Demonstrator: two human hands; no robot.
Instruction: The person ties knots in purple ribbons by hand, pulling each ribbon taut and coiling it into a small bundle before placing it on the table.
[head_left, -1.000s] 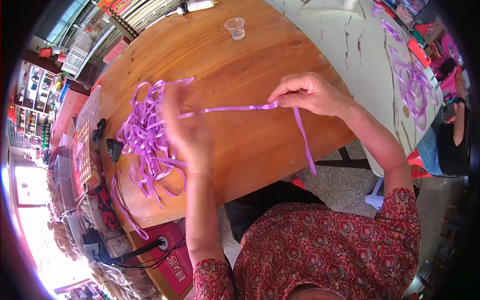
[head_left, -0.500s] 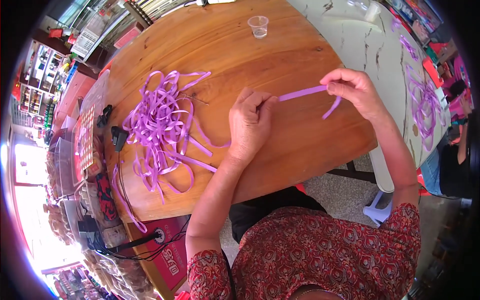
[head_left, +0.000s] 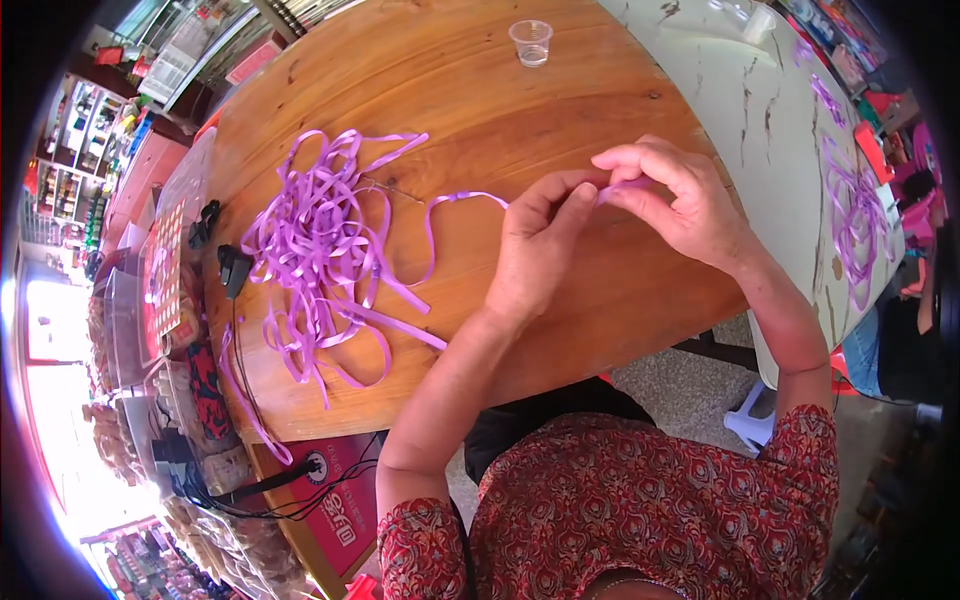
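A length of purple ribbon (head_left: 468,195) runs from a tangled heap of the same ribbon (head_left: 325,230) to my hands. My left hand (head_left: 545,235) is closed, pinching the ribbon between thumb and fingers above the right half of the wooden table. Close beside it, my right hand (head_left: 675,200) grips the ribbon near the left thumb, its own thumb and index finger bent round. Only a short purple bit shows between the two hands; the fingers hide the rest. A small knot or join shows on the stretch between heap and left hand.
A clear plastic cup (head_left: 532,45) stands at the far side of the wooden table (head_left: 460,90). Black clips with a cord (head_left: 233,270) lie at its left edge. On the right, a marble-patterned table (head_left: 745,110) carries more purple ribbon (head_left: 858,230), with another person beyond it.
My right hand has come left toward my left hand, so the taut ribbon between them has shortened. My left hand has moved slightly right, drawing more ribbon from the heap.
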